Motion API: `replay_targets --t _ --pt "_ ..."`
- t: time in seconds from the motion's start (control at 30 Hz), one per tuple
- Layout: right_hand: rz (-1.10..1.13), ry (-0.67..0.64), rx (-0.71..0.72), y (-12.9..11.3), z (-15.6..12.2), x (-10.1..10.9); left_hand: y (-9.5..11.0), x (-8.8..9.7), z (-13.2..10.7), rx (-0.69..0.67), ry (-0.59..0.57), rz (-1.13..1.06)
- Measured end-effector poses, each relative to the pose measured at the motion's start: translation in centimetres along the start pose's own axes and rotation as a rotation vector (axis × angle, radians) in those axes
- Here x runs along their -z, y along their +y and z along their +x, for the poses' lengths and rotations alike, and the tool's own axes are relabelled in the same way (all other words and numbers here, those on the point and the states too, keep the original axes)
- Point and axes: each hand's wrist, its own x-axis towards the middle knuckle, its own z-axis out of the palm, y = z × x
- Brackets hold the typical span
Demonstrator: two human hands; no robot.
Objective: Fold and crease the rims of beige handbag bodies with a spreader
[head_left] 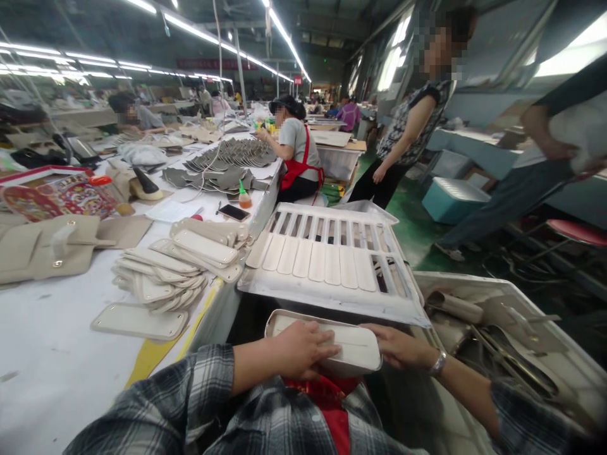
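A shallow, cream-coloured oblong case (356,344) with rounded corners and a raised rim is held above my lap, tilted down to the right. A thin line runs along its inner face. My left hand (303,347) lies over its near side, fingers stretched across the face and thumb at the near wall. At the right end, my right hand (398,346) grips the rim; some of its fingertips are hidden behind the case. Just beyond, a row of cream oblong panels (313,260) lies side by side on a white slatted rack (332,303).
Left on the white table (52,341) are stacked cream panels (156,272), a single panel (140,320), a phone (234,212) and a glue bottle (245,197). A white bin (581,363) of beige pieces stands right. Co-workers sit and stand beyond.
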Motion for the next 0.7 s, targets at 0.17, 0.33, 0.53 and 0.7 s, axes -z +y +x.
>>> replay_targets --t 0.17,0.33,0.53,0.7 --pt "0.003 0.107 0.031 -0.7 -1.1 0.1 -0.8 0.1 0.3 -0.020 -0.019 -0.119" --pt "0.054 0.095 0.078 -1.9 -2.1 0.3 -1.0 -0.4 0.7 -0.019 -0.084 -0.101" --pt "0.437 -0.096 0.090 0.4 -1.7 2.0 -1.1 0.1 1.2 -0.053 -0.149 -0.047" --pt "0.695 0.008 -0.006 4.4 0.6 0.2 -0.9 0.5 1.3 -0.014 -0.132 -0.100"
